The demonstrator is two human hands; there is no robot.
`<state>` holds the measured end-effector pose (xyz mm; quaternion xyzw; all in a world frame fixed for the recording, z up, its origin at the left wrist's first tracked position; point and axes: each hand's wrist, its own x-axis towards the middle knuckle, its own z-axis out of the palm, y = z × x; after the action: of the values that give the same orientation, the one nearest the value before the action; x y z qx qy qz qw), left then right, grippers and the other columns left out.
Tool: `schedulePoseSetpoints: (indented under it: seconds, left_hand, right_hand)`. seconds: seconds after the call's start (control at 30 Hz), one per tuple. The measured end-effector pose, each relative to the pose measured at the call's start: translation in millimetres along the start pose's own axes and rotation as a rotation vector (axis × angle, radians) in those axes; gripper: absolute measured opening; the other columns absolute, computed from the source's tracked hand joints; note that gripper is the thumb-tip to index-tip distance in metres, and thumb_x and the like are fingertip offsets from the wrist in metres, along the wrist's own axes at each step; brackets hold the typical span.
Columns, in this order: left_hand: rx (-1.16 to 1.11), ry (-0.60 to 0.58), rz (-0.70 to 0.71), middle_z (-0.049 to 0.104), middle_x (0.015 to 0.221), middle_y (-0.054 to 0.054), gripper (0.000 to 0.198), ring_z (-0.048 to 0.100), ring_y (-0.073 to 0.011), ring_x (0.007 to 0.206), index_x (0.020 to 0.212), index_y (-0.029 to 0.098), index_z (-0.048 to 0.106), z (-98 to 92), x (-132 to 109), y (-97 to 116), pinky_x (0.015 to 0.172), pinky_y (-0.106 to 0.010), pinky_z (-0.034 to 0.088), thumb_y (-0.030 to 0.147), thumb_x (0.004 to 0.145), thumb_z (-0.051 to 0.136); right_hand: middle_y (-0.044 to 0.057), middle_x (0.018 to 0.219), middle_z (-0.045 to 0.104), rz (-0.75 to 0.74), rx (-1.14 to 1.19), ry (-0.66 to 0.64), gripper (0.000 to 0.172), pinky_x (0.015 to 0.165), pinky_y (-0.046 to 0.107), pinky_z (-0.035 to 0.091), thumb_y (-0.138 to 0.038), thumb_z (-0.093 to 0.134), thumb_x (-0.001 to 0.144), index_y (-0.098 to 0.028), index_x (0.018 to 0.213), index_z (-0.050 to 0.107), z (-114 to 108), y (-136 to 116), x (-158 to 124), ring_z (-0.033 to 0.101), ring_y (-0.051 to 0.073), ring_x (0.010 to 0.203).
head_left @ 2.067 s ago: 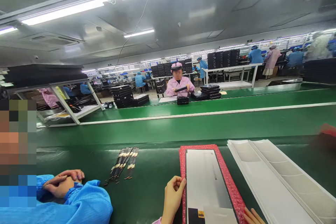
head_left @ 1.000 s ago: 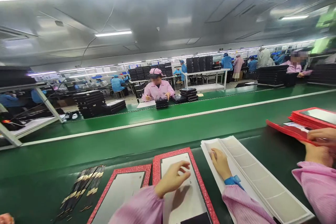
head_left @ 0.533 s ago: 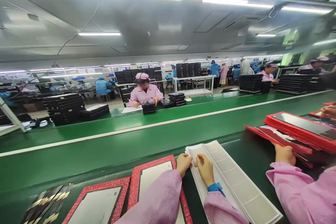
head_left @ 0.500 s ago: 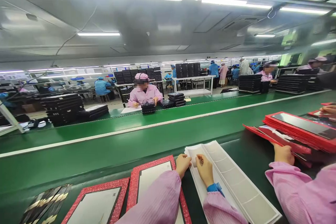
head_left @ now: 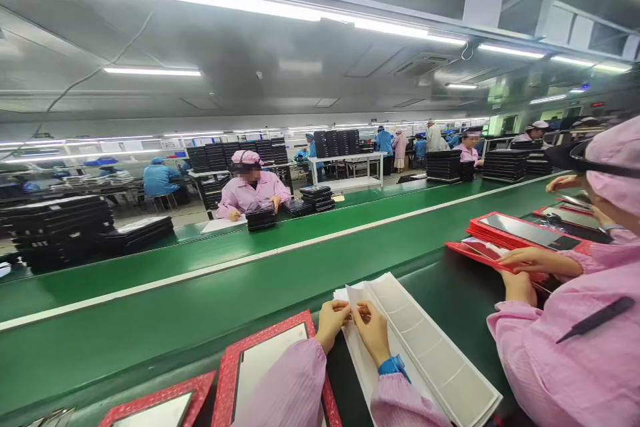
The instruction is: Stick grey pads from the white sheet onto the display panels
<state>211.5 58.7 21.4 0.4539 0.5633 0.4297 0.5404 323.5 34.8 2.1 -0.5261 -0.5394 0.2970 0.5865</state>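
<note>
Just above the blue cuff, the left hand and right hand meet at the near end of a long white segmented liner sheet, their fingers drawn close together and pinching its top layer. The sheet runs off to the right of the fingers, lying on the green worktop. Just below and left of the fingers lies a display panel on a red bubble-wrap sheet, with a second red sheet farther left. Well right of the fingers, a co-worker in a pink smock rests both hands on a stack of red-edged panels.
</note>
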Motion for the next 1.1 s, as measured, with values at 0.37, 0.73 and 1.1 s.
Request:
schedulePoseSetpoints:
  seconds: [0.37,0.73,1.1]
  left_hand:
    - [-0.042,-0.285,-0.070,0.061,0.074,0.002,0.013,0.059,-0.0091,0.065,0.085,0.011,0.059,-11.8,8.6,6.1,0.063,-0.026,0.050,0.024,0.082,0.058]
    - [-0.028,-0.321,-0.020,0.059,0.068,0.004,0.014,0.055,-0.0069,0.057,0.077,0.011,0.058,-12.6,15.7,-1.8,0.055,-0.022,0.046,0.025,0.082,0.058]
    - [-0.074,-0.375,0.073,0.050,0.050,0.005,0.042,0.043,-0.0037,0.048,0.059,0.012,0.058,-15.8,11.0,-2.3,0.049,-0.018,0.028,0.051,0.053,0.075]
  right_hand:
    - [0.009,0.071,0.072,0.116,0.161,-0.080,0.033,0.065,0.032,0.055,-0.040,0.070,0.061,-0.014,0.081,0.062,-10.7,1.9,4.9,0.069,0.025,0.067]
    - [0.010,0.067,0.072,0.114,0.207,-0.120,0.036,0.062,0.032,0.054,-0.041,0.068,0.062,-0.013,0.083,0.065,-11.2,1.5,6.0,0.069,0.026,0.067]
    - [0.009,0.065,0.071,0.102,0.222,-0.106,0.037,0.062,0.033,0.054,-0.038,0.068,0.062,-0.011,0.087,0.064,-9.5,0.9,3.0,0.068,0.024,0.063]
